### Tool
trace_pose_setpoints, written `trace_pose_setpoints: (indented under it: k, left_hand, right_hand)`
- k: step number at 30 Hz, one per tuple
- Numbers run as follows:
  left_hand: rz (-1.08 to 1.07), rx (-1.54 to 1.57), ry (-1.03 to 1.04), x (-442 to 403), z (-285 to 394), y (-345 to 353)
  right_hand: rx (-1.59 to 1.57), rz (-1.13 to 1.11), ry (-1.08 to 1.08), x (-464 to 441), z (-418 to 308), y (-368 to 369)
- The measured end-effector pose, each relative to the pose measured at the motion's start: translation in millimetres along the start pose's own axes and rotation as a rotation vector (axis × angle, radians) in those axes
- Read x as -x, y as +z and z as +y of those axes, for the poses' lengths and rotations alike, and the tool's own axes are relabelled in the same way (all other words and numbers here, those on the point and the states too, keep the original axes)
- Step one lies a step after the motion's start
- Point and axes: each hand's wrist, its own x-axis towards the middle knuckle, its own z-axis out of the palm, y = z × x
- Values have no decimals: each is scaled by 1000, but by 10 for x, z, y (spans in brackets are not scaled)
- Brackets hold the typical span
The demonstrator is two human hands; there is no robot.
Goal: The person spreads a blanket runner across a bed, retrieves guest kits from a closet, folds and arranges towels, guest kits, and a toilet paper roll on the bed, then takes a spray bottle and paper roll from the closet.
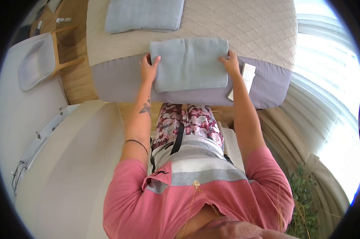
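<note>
A folded pale blue-grey cloth [190, 65] lies on the bed, across the beige quilt and the lilac sheet. At its left edge is my left hand [149, 67], thumb on top and apart from the fingers, which reach to the side of the cloth. My right hand [230, 64] takes the opposite edge the same way, its thumb resting near the cloth's surface. Both hands have the cloth's sides between thumb and fingers. Farther back on the quilt lies a second folded blue-grey cloth [145, 15], touched by neither hand.
White printed cards [246, 77] lie on the lilac sheet [120, 79], right of the cloth. A white chair with wooden legs [38, 61] stands at left on the wooden floor. Curtains [311, 115] and a bright window are at right, with a leafy plant [303, 199] below.
</note>
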Motion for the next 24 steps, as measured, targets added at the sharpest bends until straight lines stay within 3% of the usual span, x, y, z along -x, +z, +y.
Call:
trace_pose_setpoints:
  k: [2, 3, 5, 7, 9, 12, 19, 24]
  left_hand:
    - [145, 63, 90, 145, 28, 34]
    - [149, 69, 102, 153, 36, 38]
    - [-34, 240, -170, 204, 25, 45]
    - [-72, 330, -153, 239, 40, -17]
    - [-107, 420, -126, 243, 198, -67]
    - [-78, 548, 23, 81, 820, -181]
    - [-49, 536, 372, -1740, 2253, -129]
    - [-10, 490, 450, -2762, 2923, -126]
  right_hand:
    - [355, 282, -90, 195, 71, 83]
    - [267, 241, 5, 276, 54, 125]
    - [113, 89, 131, 400, 76, 147]
    - [48, -16, 150, 488, 9, 85]
    - [-235, -84, 105, 579, -271, -74]
    - [-359, -3, 76, 398, -651, -368]
    - [-371, 199, -198, -1399, -1678, -787]
    - [-496, 142, -268, -2374, -2167, -931]
